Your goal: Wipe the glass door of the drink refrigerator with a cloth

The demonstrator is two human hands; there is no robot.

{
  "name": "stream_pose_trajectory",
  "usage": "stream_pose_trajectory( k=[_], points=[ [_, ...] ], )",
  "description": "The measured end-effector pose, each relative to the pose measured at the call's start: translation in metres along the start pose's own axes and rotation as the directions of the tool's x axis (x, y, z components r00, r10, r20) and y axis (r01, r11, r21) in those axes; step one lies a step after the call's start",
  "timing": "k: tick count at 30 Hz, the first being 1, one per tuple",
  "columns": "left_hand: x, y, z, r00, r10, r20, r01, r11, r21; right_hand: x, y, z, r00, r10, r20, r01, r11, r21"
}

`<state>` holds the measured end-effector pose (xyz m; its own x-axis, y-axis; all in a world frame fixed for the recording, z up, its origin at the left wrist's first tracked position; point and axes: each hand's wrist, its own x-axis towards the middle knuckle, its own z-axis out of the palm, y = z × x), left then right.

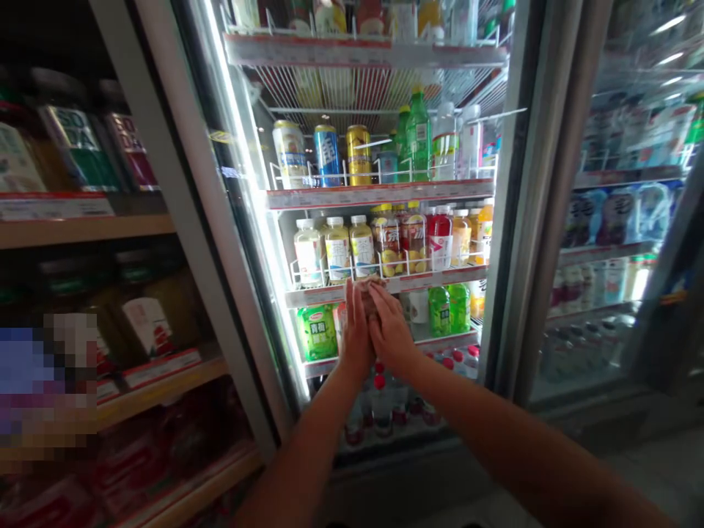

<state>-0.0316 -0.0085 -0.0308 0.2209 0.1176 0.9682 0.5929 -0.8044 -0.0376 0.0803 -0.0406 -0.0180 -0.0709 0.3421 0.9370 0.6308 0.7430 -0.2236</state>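
Grip: left hand (pixel 356 336) and right hand (pixel 392 336) held together, fingers extended; clamping on cloth (pixel 370 281) can't be told.
Cloth: bunched at fingertips, seen against bottle shelf (pixel 434 279).
Drinks cooler (pixel 379 195): lit, stocked with cans (pixel 328 155) above, bottles (pixel 363 248) below.

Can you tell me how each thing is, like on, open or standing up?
Left hand: open, fingers straight
Right hand: open, fingers together
Cloth: crumpled, partly covered by hands
Fridge light: on
Blue can: upright
Gold can: upright
Tall green bottle: upright, capped
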Motion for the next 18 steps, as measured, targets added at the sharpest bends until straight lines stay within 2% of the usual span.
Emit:
stream_pose_trajectory(
  k=[2, 4, 5, 7, 9, 11, 15, 18],
  points=[
    [-0.004, -0.007, -0.020, 0.989, 0.123, 0.085, -0.124, 0.992, 0.011, 0.003, 0.001, 0.005, 1.000, 0.006, -0.022, -0.006, 0.999, -0.033],
    [0.000, -0.021, -0.043, 0.968, 0.212, 0.135, -0.229, 0.966, 0.122, 0.006, 0.002, 0.008, 0.999, -0.028, -0.030, 0.025, 0.994, -0.107],
    [0.005, -0.029, -0.053, 0.967, 0.221, 0.125, -0.243, 0.947, 0.212, 0.007, 0.003, 0.010, 0.998, -0.051, -0.044, 0.044, 0.988, -0.151],
    [0.019, -0.045, -0.065, 0.987, 0.156, 0.032, -0.157, 0.915, 0.373, 0.009, 0.007, 0.015, 0.988, -0.126, -0.089, 0.103, 0.969, -0.227],
    [0.032, -0.057, -0.066, 0.994, 0.101, -0.026, -0.077, 0.879, 0.471, 0.009, 0.014, 0.020, 0.962, -0.231, -0.142, 0.187, 0.944, -0.271],
    [0.039, -0.063, -0.059, 0.997, 0.071, -0.030, -0.045, 0.851, 0.524, 0.001, 0.023, 0.023, 0.937, -0.314, -0.157, 0.261, 0.922, -0.288],
    [0.035, -0.064, -0.047, 0.997, 0.069, -0.027, -0.043, 0.834, 0.550, -0.022, 0.041, 0.020, 0.930, -0.366, -0.029, 0.344, 0.897, -0.278],
    [0.031, -0.063, -0.047, 0.996, 0.083, -0.026, -0.055, 0.829, 0.557, -0.016, 0.048, 0.011, 0.907, -0.421, 0.016, 0.409, 0.869, -0.278]
  ],
)
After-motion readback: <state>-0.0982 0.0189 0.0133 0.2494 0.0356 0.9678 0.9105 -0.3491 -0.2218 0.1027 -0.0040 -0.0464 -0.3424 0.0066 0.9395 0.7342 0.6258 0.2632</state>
